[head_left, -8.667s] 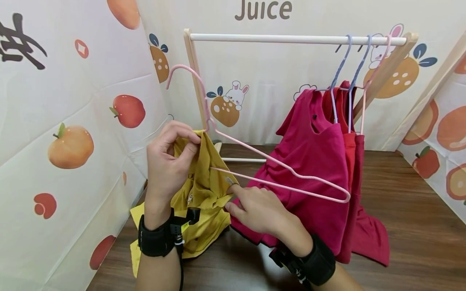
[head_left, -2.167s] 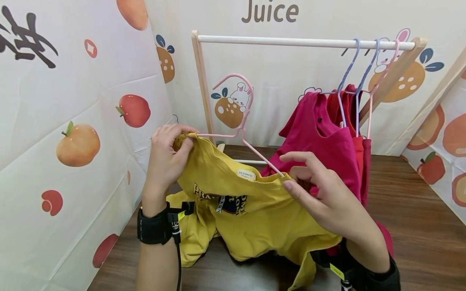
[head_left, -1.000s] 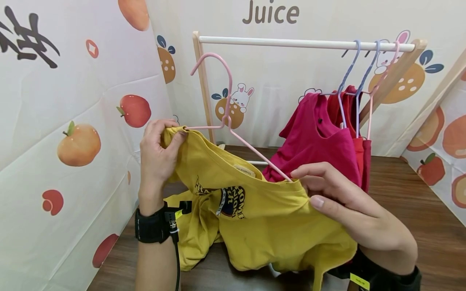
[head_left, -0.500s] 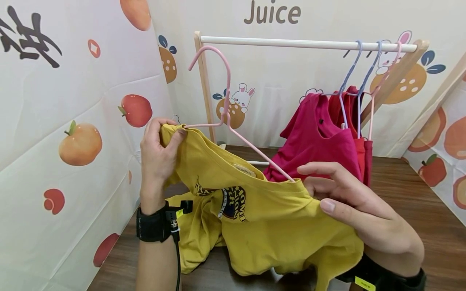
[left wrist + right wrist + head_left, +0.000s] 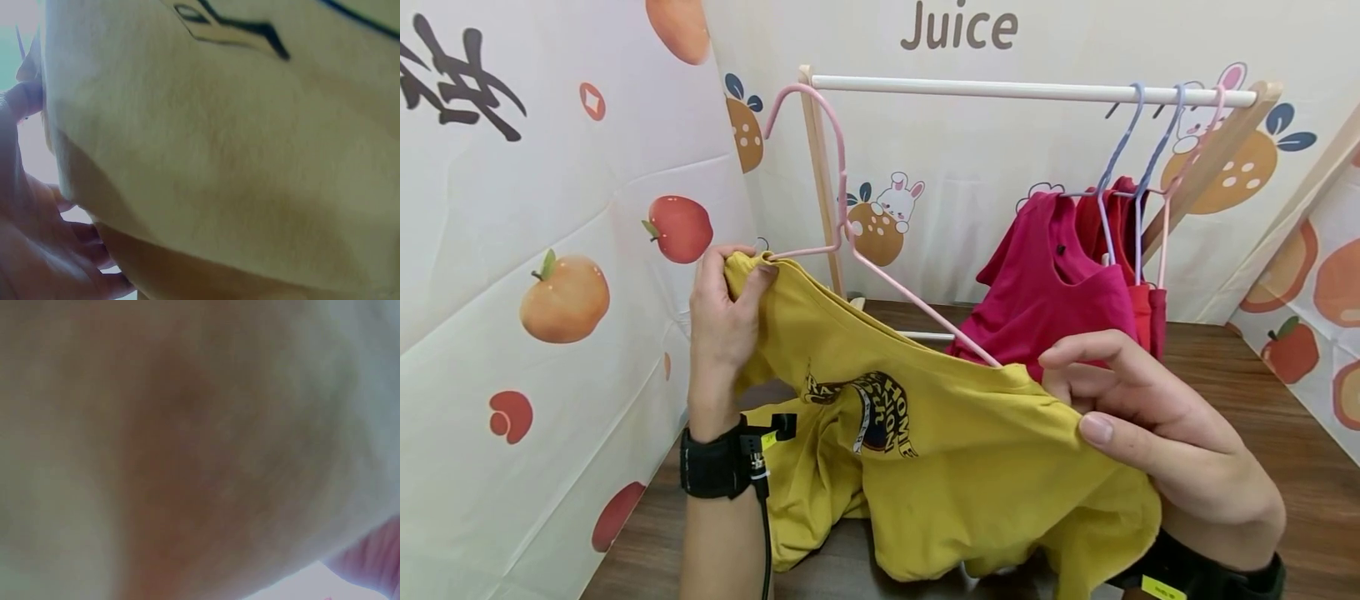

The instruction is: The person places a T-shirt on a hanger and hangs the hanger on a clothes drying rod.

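A yellow T-shirt (image 5: 977, 483) with a dark printed chest hangs between both hands, its lower part on the table. A pink hanger (image 5: 917, 301) runs into its neckline, hook up; both arm ends are hidden under the cloth. My left hand (image 5: 722, 321) pinches the left shoulder, thumb in front, near where the hanger arm enters. At the other shoulder, my right hand (image 5: 1165, 425) pinches the cloth between thumb and fingers, beyond the hanger arm's visible end. Shirt fabric (image 5: 219, 137) fills most of the left wrist view; the right wrist view is blurred cloth.
Behind stands a rack with a white rail (image 5: 1000, 88) and wooden posts. At its right end hang a magenta shirt (image 5: 1052, 283) and red garments (image 5: 1138, 308) on blue and pink hangers. A printed backdrop (image 5: 625, 108) closes in the left and back.
Earlier the hanger's right arm stuck out of the shirt; now it is inside the neckline. Lately my right hand has drawn its shoulder rightward, and the hook has shifted up and left.
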Tool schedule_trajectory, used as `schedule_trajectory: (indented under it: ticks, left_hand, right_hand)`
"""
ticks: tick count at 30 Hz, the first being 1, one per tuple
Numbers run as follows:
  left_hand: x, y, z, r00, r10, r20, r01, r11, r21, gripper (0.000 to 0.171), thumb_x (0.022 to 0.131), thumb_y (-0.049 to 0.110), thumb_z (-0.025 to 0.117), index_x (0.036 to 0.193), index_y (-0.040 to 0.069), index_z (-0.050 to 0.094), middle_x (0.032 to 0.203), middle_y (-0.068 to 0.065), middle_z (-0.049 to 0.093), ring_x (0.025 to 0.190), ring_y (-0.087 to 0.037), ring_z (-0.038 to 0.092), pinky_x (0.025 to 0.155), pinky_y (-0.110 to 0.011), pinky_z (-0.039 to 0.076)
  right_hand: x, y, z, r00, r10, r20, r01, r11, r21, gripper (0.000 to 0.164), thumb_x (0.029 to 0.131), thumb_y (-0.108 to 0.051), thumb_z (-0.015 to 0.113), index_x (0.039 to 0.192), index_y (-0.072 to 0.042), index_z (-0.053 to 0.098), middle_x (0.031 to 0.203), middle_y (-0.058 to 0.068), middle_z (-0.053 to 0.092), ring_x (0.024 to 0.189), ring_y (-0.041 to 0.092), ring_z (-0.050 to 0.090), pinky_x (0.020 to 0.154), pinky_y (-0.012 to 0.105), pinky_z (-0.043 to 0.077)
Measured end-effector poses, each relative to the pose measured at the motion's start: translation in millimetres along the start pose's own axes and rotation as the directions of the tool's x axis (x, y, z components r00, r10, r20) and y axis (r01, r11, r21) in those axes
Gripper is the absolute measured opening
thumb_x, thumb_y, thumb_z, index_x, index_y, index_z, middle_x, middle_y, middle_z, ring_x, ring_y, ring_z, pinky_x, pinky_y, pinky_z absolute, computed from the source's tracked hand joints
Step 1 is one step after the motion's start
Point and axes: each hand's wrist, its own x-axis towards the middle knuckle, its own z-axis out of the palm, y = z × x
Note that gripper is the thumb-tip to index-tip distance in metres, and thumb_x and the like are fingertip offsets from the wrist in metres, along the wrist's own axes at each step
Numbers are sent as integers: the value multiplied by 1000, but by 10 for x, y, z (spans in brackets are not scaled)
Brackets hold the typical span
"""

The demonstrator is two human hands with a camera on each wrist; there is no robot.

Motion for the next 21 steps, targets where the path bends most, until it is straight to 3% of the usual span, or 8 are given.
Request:
schedule_trajectory:
  ticks: [7, 13, 21]
  left_hand:
    - [25, -19, 3, 990, -59, 130, 56, 998, 27, 59, 100, 52, 57, 142, 12, 44, 107, -7, 47, 87, -21, 47, 72, -32, 40]
    - [27, -36, 18, 972, -119, 201, 111, 993, 48, 67, 99, 57, 56, 149, 16, 37, 107, -13, 50, 90, -24, 51, 73, -32, 46]
    - [40, -76, 132, 951, -72, 301, 47, 995, 90, 66, 103, 52, 53, 151, 9, 36, 138, -19, 51, 120, -35, 54, 103, -50, 45]
  right_hand:
    - [-23, 7, -32, 999, -22, -38, 28, 986, 164, 46, 94, 21, 21, 140, 22, 26, 109, 26, 55, 100, 34, 58, 87, 38, 54]
    - [-38, 17, -45, 997, -40, -62, 56, 957, 286, 48, 94, 19, 16, 141, 21, 25, 124, 31, 54, 114, 37, 56, 101, 40, 52]
    - [-114, -57, -88, 986, 55, -157, 7, 929, 370, 49, 96, 15, 9, 142, 16, 25, 132, 30, 48, 118, 38, 53, 101, 40, 51]
